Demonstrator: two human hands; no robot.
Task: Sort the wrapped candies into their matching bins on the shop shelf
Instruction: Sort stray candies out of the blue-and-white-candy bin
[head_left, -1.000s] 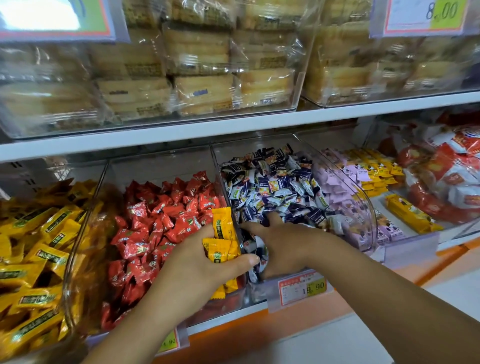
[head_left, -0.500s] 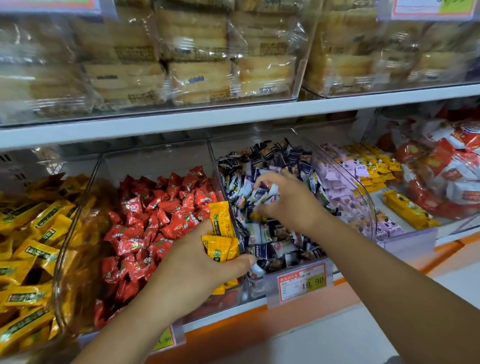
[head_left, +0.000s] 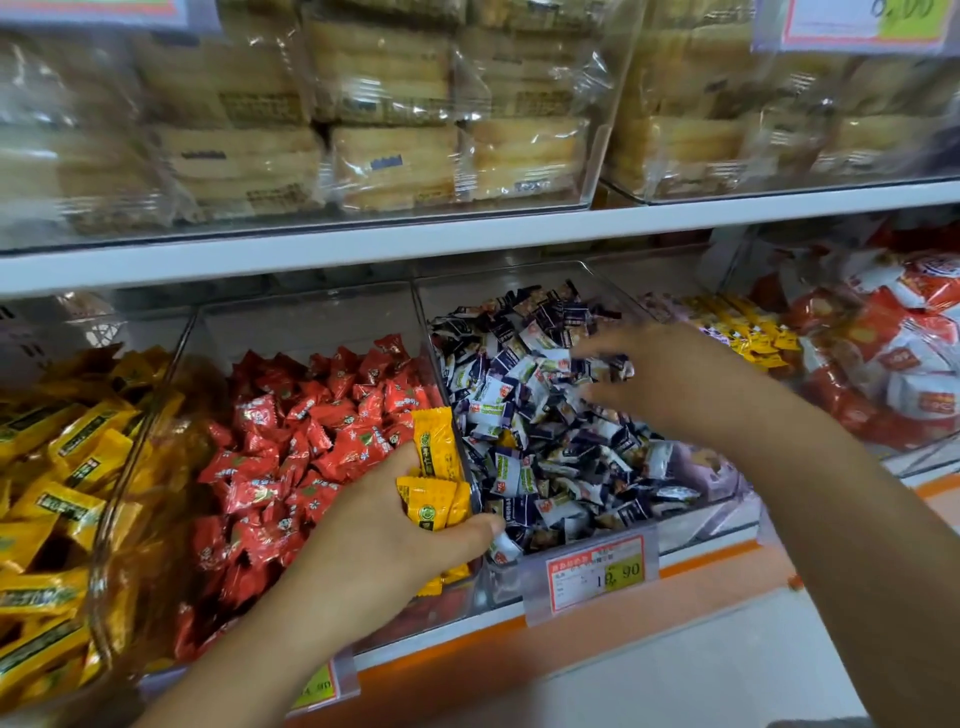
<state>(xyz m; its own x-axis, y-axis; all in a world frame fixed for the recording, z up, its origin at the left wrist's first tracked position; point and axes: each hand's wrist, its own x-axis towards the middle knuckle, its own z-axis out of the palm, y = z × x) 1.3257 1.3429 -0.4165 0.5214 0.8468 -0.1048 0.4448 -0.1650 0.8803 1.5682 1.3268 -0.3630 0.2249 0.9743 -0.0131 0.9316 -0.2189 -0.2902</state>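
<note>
My left hand (head_left: 395, 525) clenched round yellow candies (head_left: 434, 501), right hand (head_left: 660, 374) over blue-and-white candy bin (head_left: 467, 296), fingers (head_left: 597, 347) blurred, grasp unclear

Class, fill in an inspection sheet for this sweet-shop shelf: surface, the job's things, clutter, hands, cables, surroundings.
Surface: lower shelf carries clear bins side by side.
Job's things: yellow candy bin far left, red candy bin next, then blue-and-white candy bin; a few yellow candies are out of their bin.
Clutter: price tag clipped to the blue-and-white candy bin's front.
Hands: left hand grips the yellow candies by the wall between the red and blue-and-white bins; right hand is over the blue-and-white candies, blurred, grip unclear.
Cables: nothing seen.
Surroundings: wrapped cakes on the shelf above; red-and-white packets at right.
</note>
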